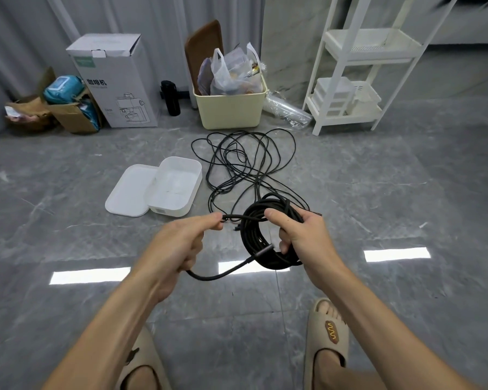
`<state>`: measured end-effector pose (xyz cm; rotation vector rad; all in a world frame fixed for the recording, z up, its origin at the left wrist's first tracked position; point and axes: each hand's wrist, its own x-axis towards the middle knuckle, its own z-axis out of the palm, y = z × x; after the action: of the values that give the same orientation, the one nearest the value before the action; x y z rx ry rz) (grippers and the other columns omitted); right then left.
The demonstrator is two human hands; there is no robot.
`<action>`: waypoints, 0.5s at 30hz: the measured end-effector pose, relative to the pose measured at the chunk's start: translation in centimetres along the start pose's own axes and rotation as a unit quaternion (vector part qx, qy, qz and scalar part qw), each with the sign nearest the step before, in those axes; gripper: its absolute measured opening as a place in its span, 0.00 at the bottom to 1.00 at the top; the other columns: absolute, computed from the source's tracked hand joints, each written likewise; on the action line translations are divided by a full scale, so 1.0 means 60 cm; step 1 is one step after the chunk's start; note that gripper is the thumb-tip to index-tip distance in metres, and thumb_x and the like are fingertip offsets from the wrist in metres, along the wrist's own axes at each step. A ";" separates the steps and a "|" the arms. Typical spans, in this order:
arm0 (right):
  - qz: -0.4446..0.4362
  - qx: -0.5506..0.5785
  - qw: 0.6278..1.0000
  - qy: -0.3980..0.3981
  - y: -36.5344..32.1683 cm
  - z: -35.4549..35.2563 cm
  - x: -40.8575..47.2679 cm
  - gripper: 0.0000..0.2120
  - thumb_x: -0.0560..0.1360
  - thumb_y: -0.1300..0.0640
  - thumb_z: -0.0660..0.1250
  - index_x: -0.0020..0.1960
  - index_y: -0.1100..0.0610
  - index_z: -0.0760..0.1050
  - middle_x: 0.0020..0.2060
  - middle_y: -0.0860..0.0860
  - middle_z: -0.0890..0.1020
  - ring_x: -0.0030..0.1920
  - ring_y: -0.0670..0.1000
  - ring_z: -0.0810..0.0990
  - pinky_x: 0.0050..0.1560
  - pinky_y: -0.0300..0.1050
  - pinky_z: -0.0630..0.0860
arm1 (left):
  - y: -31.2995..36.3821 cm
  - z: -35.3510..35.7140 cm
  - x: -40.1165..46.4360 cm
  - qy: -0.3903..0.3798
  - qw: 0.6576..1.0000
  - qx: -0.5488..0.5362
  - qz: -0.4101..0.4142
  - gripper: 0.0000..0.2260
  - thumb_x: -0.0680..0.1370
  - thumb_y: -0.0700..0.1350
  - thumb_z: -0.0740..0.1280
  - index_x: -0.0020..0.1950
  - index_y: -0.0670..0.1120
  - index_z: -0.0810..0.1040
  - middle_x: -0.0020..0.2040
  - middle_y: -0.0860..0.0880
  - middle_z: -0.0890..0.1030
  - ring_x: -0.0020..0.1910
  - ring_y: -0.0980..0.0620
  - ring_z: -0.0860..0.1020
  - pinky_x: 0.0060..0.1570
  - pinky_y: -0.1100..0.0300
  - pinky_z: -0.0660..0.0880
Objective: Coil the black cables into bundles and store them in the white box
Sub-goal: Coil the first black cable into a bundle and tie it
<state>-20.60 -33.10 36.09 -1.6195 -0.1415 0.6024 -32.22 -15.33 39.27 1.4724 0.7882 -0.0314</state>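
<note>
Black cables, item one: a coiled bundle (268,237), hanging in my right hand (302,235). I am closing that hand around the right side of the loops, thumb over the top and fingers curled under, so the turns are staying stacked rather than springing apart. My left hand (181,243) is pinching the free end (231,218) between thumb and forefinger just left of the coil, the rest of its fingers folded in on a strand that is trailing below the palm (the metal-collared plug (261,250) is lying against the coil's lower edge). I judge I am holding the tail taut to wrap or tuck it.

Item two: loose cable (245,161), sprawling uncoiled on the grey floor (378,192) beyond my hands, some strands running back toward the bundle.

Item three: white box (178,187), sitting open and empty just left of the sprawl, its lid (130,190) lying against its left side, near enough for dropping bundles in.
</note>
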 end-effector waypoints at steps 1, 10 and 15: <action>0.010 0.009 1.000 0.003 0.000 0.000 0.001 0.10 0.74 0.52 0.74 0.34 0.48 0.82 0.23 0.47 0.66 0.22 0.49 0.68 0.27 0.39 0.68 | 0.000 0.000 0.001 0.022 0.998 0.057 0.020 0.14 0.71 0.60 0.72 0.40 0.50 0.84 0.23 0.56 0.70 0.27 0.58 0.65 0.57 0.34 0.58; 0.049 0.118 0.992 -0.003 0.001 0.008 -0.003 0.11 0.72 0.54 0.75 0.38 0.55 0.75 0.24 0.49 0.61 0.24 0.49 0.62 0.28 0.43 0.64 | -0.027 0.014 0.010 -0.021 0.983 0.161 0.090 0.12 0.73 0.65 0.69 0.45 0.57 0.80 0.38 0.56 0.82 0.29 0.60 0.74 0.35 0.66 0.71; 0.043 0.119 0.991 -0.046 0.008 0.028 -0.016 0.08 0.73 0.54 0.74 0.35 0.53 0.82 0.24 0.49 0.61 0.24 0.50 0.61 0.27 0.42 0.65 | -0.030 0.036 0.011 -0.017 0.958 0.247 0.142 0.32 0.67 0.68 0.70 0.69 0.74 0.63 0.56 0.65 0.75 0.57 0.64 0.75 0.54 0.54 0.77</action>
<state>-22.30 -32.06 35.89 -1.3721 -0.0646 0.7335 -31.62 -17.20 37.15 2.0448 0.5535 -0.0390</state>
